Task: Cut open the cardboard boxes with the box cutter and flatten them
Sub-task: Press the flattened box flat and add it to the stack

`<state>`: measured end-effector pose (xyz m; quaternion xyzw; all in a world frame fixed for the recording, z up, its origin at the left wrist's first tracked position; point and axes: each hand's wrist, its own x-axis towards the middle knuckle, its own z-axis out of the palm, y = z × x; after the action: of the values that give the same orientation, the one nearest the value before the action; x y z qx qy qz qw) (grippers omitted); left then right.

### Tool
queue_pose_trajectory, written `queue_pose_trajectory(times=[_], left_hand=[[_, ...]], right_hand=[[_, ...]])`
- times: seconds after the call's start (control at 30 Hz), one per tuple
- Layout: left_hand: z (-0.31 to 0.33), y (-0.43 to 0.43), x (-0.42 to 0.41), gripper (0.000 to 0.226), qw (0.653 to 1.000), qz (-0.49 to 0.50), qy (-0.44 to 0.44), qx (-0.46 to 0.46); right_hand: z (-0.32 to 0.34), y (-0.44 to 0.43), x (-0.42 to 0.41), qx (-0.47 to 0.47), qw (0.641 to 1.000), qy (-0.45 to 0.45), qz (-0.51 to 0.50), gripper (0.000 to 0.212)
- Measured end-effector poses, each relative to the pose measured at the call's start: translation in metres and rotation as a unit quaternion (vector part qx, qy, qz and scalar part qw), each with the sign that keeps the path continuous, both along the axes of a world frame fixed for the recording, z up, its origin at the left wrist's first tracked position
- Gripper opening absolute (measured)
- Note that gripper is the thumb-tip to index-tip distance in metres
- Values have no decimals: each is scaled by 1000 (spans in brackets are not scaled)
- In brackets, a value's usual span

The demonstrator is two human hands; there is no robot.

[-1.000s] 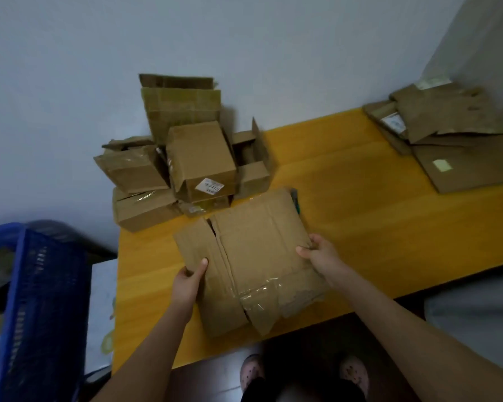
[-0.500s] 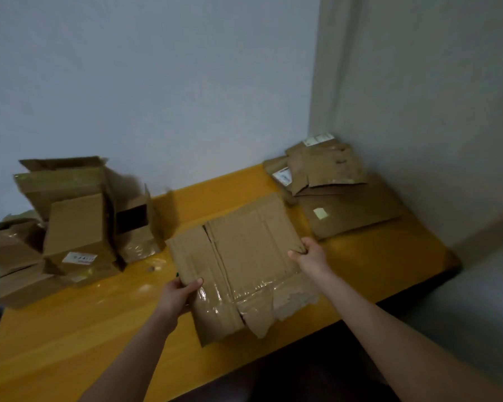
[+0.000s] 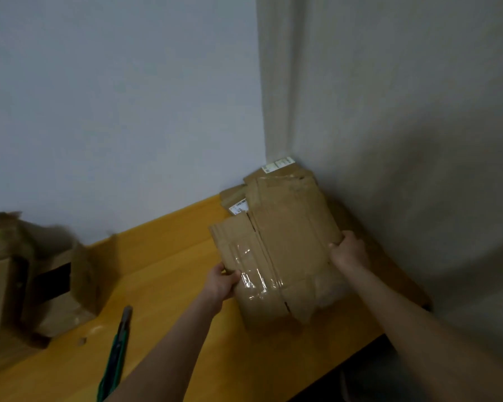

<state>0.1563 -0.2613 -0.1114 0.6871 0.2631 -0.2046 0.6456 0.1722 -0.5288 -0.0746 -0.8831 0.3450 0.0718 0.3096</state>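
Note:
A flattened brown cardboard box (image 3: 285,250) with clear tape on its near part is held above the right end of the yellow table (image 3: 169,274). My left hand (image 3: 222,281) grips its left edge and my right hand (image 3: 347,250) grips its right edge. Under and behind it, in the corner, lies a pile of flattened boxes (image 3: 276,177). The green box cutter (image 3: 116,352) lies on the table to the left of my left forearm. Unflattened boxes (image 3: 38,274) stand at the table's left, blurred.
A pale wall runs behind the table and a second wall closes the right side, forming a corner at the pile. The table's front edge runs diagonally at lower right, with dark floor below. A small cardboard scrap (image 3: 82,340) lies near the cutter.
Both hands have carried the flattened box to the right, over the corner pile. The view has swung right, and the box cutter has come into sight on the table.

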Motion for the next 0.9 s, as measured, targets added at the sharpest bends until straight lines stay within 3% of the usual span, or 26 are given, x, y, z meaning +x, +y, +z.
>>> queue_pose_trajectory(times=[0.1, 0.23, 0.47, 0.57, 0.63, 0.7, 0.77, 0.83, 0.9], left_hand=[[-9, -46, 10, 30, 1000, -13, 13, -12], [-21, -107, 11, 34, 999, -15, 31, -4], [-31, -163, 8, 41, 991, -35, 85, 101], [-26, -160, 7, 48, 988, -53, 93, 108], [-20, -149, 5, 58, 977, -84, 66, 187], [-13, -132, 1, 69, 934, -136, 14, 329], [-4, -113, -5, 77, 865, -185, -57, 463], [7, -95, -11, 82, 795, -227, -98, 554], [18, -77, -16, 86, 750, -248, -95, 606]], right_hand=[[-3, -24, 8, -93, 995, 24, 21, 55], [-11, -33, 9, -153, 980, 8, 126, 58], [-46, -40, -1, -157, 948, 79, 266, 69], [-48, -42, 1, -166, 941, 61, 290, 69], [-47, -37, 4, -179, 932, 34, 312, 70], [-43, -24, 8, -186, 922, 2, 338, 72], [-37, -3, 9, -179, 909, -17, 375, 75], [-29, 22, 7, -173, 893, -37, 414, 75], [-21, 49, 5, -165, 880, -59, 442, 75]])
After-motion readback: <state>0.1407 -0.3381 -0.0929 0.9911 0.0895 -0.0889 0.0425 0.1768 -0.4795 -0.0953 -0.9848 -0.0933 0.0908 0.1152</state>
